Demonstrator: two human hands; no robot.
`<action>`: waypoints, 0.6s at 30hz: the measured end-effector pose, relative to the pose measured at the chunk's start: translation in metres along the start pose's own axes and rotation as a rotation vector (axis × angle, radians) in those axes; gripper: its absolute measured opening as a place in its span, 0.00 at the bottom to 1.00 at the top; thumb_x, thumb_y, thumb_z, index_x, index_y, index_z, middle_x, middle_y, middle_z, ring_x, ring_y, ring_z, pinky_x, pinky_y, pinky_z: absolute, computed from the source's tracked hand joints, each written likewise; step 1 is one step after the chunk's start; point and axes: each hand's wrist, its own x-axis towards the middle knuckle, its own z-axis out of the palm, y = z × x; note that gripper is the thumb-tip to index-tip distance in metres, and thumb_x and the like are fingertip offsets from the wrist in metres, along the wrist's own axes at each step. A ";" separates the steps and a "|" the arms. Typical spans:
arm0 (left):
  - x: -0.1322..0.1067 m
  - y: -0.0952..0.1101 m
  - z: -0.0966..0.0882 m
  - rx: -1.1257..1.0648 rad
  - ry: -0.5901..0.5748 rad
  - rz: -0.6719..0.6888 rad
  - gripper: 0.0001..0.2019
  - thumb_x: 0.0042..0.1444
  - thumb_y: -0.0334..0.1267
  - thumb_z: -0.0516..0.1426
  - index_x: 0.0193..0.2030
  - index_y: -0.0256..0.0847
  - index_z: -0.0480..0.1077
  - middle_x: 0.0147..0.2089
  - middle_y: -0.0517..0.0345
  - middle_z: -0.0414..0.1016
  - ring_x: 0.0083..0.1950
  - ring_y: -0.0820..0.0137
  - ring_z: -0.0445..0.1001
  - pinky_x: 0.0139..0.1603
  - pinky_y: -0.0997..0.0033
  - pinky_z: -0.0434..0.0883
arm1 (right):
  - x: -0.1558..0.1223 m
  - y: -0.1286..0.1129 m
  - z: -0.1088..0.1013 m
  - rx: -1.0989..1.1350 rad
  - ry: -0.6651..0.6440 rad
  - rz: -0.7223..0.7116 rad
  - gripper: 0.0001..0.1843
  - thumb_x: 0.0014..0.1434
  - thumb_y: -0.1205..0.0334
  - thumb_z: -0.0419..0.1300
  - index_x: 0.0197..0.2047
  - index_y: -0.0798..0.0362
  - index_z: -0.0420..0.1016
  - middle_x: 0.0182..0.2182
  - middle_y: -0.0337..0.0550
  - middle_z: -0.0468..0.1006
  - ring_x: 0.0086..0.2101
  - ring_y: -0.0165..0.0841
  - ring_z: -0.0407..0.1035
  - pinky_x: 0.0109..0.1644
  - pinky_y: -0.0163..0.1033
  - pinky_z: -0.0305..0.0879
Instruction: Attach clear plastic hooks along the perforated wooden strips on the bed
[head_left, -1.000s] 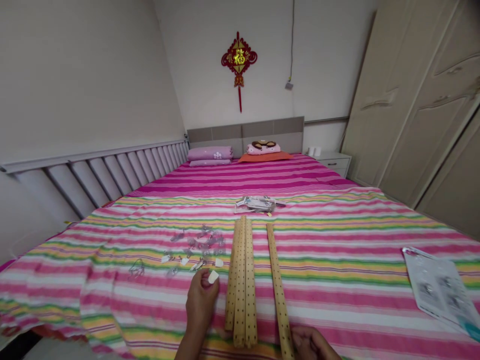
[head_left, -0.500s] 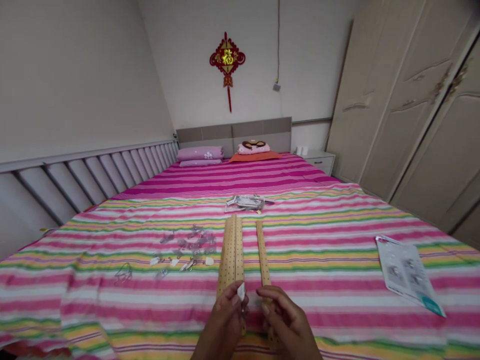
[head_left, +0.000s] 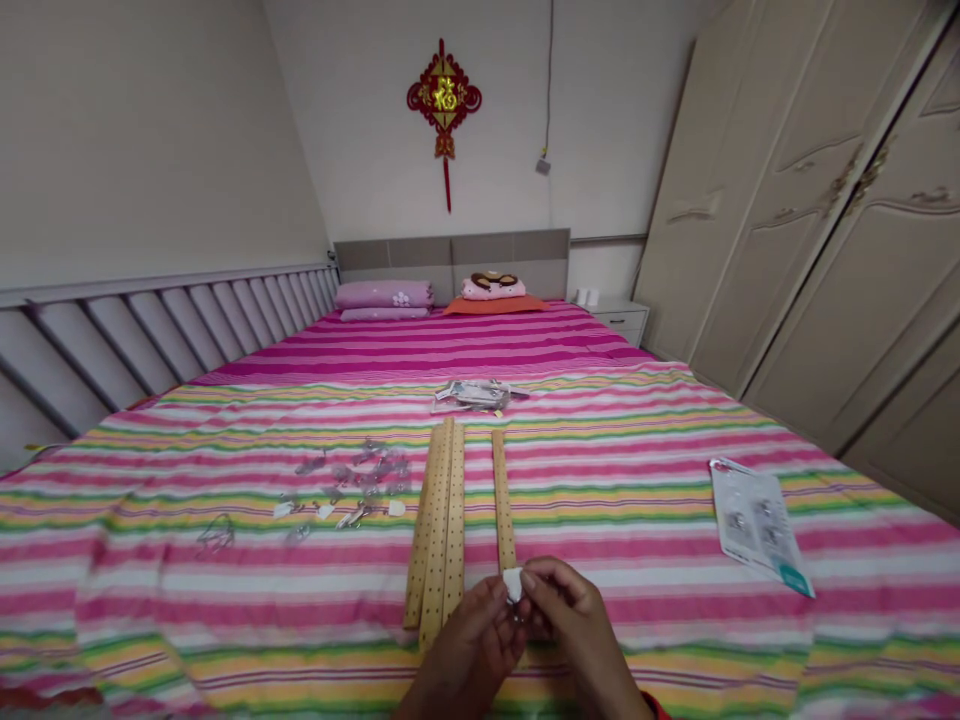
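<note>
My left hand [head_left: 471,648] and my right hand [head_left: 573,630] meet low in the middle, over the near end of a single perforated wooden strip [head_left: 502,500]. Both pinch one small white clip [head_left: 513,584] between their fingertips. Just to the left lies a bundle of wooden strips [head_left: 439,520], side by side on the striped bedspread [head_left: 645,480]. Several more small clear and white clips [head_left: 352,485] are scattered further left.
A torn plastic packet [head_left: 474,394] lies beyond the strips. A printed sheet in a bag [head_left: 756,520] rests at the right of the bed. Pillows [head_left: 386,296] sit at the headboard, a wardrobe [head_left: 817,210] stands on the right, a padded wall panel [head_left: 150,330] on the left.
My left hand carried the white clip from the left of the bundle to the middle. My right hand left the single strip's end and joined it on the clip. The view shifted right.
</note>
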 end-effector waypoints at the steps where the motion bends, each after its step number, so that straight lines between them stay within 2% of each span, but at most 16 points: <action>1: 0.002 0.001 0.001 0.035 0.013 0.008 0.10 0.43 0.36 0.67 0.31 0.39 0.72 0.30 0.58 0.76 0.34 0.75 0.75 0.36 0.77 0.68 | 0.002 -0.001 -0.001 0.010 0.006 0.006 0.18 0.43 0.48 0.69 0.28 0.54 0.75 0.17 0.36 0.73 0.19 0.26 0.63 0.22 0.31 0.58; 4: 0.008 0.005 0.000 0.172 0.059 0.077 0.12 0.41 0.39 0.68 0.30 0.38 0.72 0.30 0.59 0.76 0.33 0.75 0.75 0.35 0.78 0.68 | 0.007 -0.004 -0.001 0.004 0.028 -0.025 0.18 0.43 0.48 0.69 0.26 0.55 0.75 0.15 0.35 0.72 0.17 0.26 0.62 0.22 0.31 0.57; 6: 0.012 0.007 -0.005 0.336 0.105 0.170 0.13 0.41 0.42 0.67 0.30 0.37 0.73 0.26 0.61 0.74 0.28 0.77 0.72 0.31 0.79 0.67 | 0.010 -0.003 -0.001 -0.004 0.035 -0.041 0.18 0.43 0.48 0.69 0.25 0.55 0.74 0.14 0.35 0.71 0.16 0.25 0.62 0.21 0.31 0.58; 9: 0.018 0.009 -0.013 0.578 0.208 0.285 0.15 0.41 0.47 0.66 0.30 0.36 0.74 0.22 0.63 0.72 0.24 0.78 0.68 0.26 0.79 0.66 | 0.010 0.002 0.000 -0.007 0.038 0.014 0.19 0.41 0.47 0.69 0.24 0.55 0.74 0.14 0.36 0.72 0.16 0.26 0.63 0.20 0.31 0.59; 14: 0.021 0.007 -0.018 0.706 0.316 0.293 0.17 0.37 0.46 0.66 0.31 0.36 0.73 0.22 0.61 0.73 0.24 0.73 0.71 0.26 0.73 0.69 | 0.009 0.010 -0.001 -0.016 0.081 0.097 0.22 0.37 0.45 0.70 0.23 0.56 0.73 0.12 0.35 0.72 0.14 0.26 0.64 0.19 0.30 0.59; 18: 0.021 0.001 -0.023 0.776 0.310 0.328 0.14 0.38 0.45 0.64 0.28 0.36 0.72 0.22 0.59 0.74 0.24 0.72 0.71 0.27 0.74 0.68 | 0.008 0.021 -0.005 -0.035 0.068 0.086 0.22 0.37 0.45 0.70 0.21 0.56 0.72 0.11 0.36 0.72 0.13 0.25 0.63 0.19 0.30 0.59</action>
